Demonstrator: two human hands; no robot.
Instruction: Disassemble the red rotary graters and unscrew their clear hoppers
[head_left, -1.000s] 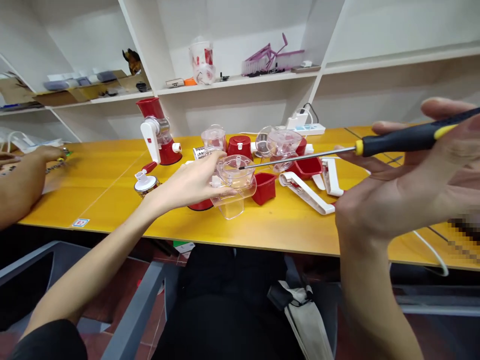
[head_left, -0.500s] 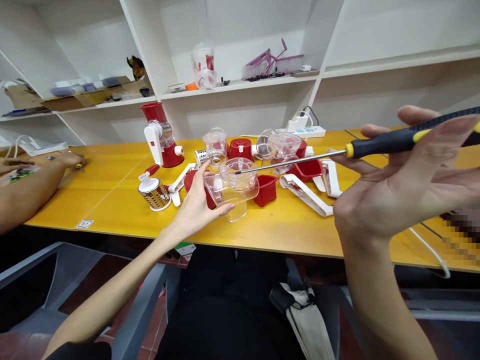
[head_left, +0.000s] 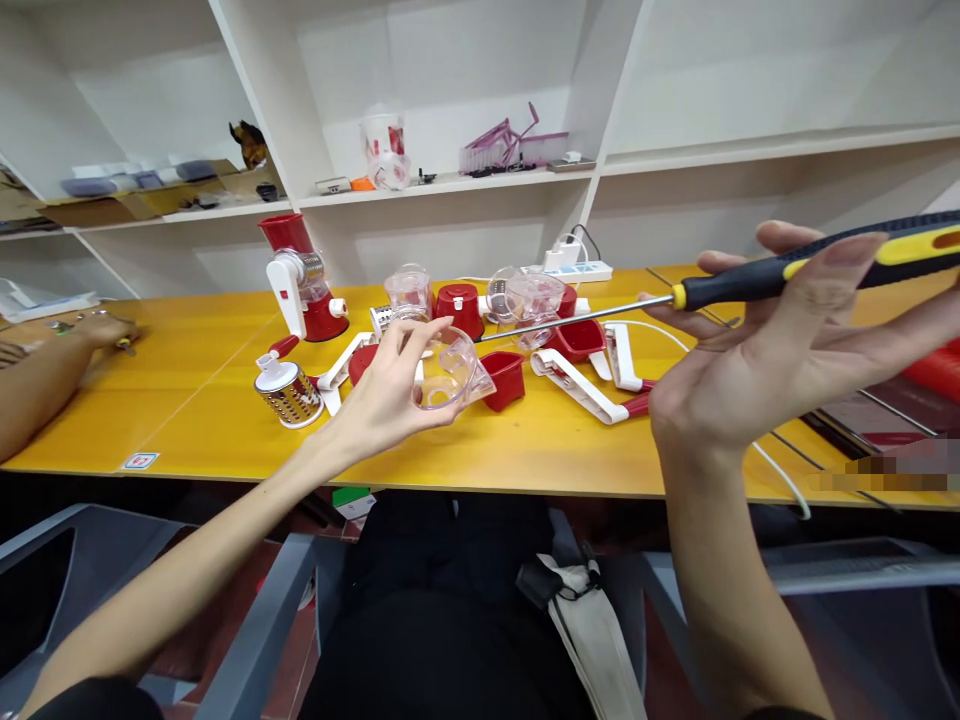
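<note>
My left hand [head_left: 401,385] is closed on a clear plastic housing [head_left: 452,365], its round opening tilted toward me above the table. In my right hand [head_left: 787,340] lies a screwdriver [head_left: 757,285] with a black and yellow handle, gripped between thumb and fingers. The long metal shaft points left, its tip appearing close to the housing's right side; whether it touches I cannot tell. Just right of the housing stands a small red cup-like part [head_left: 504,380]. White crank arms [head_left: 581,385] with red handles lie farther right.
An assembled red and white rotary grater [head_left: 300,285] stands at the back left, with a grater drum [head_left: 289,393] before it. Red bases [head_left: 460,308] and more clear housings [head_left: 409,290] line the back. A power strip [head_left: 577,270] sits behind. Another person's arm [head_left: 67,360] rests at far left.
My left hand has turned the clear housing so its round opening faces me. The screwdriver stays in my right hand, still pointing left. The whole view has shifted slightly.
</note>
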